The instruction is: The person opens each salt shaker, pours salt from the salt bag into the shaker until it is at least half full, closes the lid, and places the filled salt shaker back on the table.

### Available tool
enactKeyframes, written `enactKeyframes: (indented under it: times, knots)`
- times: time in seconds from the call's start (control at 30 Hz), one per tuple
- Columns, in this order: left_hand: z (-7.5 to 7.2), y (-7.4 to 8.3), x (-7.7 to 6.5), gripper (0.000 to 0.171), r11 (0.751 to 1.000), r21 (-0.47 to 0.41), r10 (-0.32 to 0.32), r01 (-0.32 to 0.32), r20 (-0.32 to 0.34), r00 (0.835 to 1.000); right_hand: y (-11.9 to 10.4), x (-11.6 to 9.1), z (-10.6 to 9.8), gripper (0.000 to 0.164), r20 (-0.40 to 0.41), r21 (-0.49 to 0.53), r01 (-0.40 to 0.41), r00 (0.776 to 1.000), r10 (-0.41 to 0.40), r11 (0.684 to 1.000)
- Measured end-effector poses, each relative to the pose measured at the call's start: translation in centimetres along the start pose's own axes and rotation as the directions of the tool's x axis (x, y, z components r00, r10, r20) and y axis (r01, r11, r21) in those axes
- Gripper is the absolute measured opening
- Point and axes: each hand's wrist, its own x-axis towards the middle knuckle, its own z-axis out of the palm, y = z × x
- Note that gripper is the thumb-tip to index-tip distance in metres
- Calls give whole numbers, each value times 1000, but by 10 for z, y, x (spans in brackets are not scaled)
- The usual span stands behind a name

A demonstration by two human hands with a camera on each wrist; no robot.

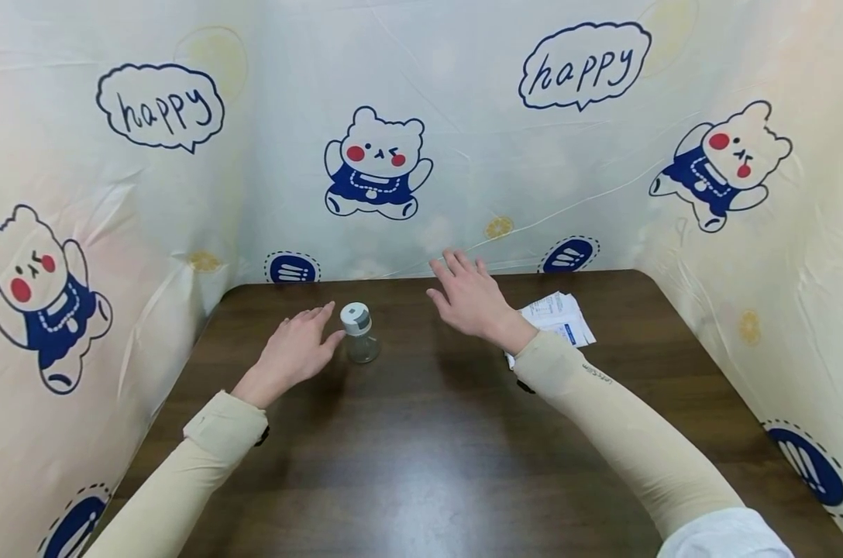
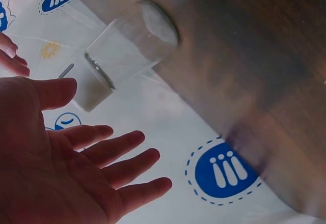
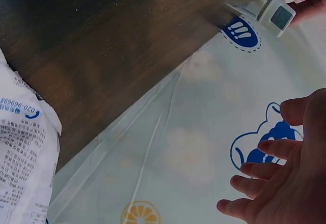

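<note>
A small clear glass jar (image 1: pixel 363 350) with a white lid (image 1: pixel 355 318) stands upright on the dark wooden table, left of its middle. Just left of the jar is my left hand (image 1: pixel 297 347), fingers extended and thumb near the lid; I cannot tell whether it touches. The left wrist view shows this palm (image 2: pixel 61 168) with nothing held in it. My right hand (image 1: pixel 473 298) hovers over the far middle of the table, fingers spread and holding nothing. White printed packets (image 1: pixel 561 314) lie beyond and right of the right wrist, partly hidden by the forearm.
A pale curtain (image 1: pixel 463 139) printed with bears and "happy" bubbles hangs behind the table and along both sides. It meets the far edge of the brown table (image 1: pixel 407 465), close to both hands.
</note>
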Motion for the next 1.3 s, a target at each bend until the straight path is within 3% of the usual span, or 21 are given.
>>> enactKeyframes:
  times: [0.4,1.07,1.3]
  knots:
    - [25,-5,0,76,995,-100,-4,8,38,999,-8,1,7,59,0,-3,21,1000,-21,1000]
    - [38,-1,8,73,991,-135,-16,16,1,1000,-21,3,18,58,21,28,33,999,-33,999]
    - [44,1,12,68,974,-223,-50,45,-15,999,-28,3,24,59,42,50,49,998,-51,998]
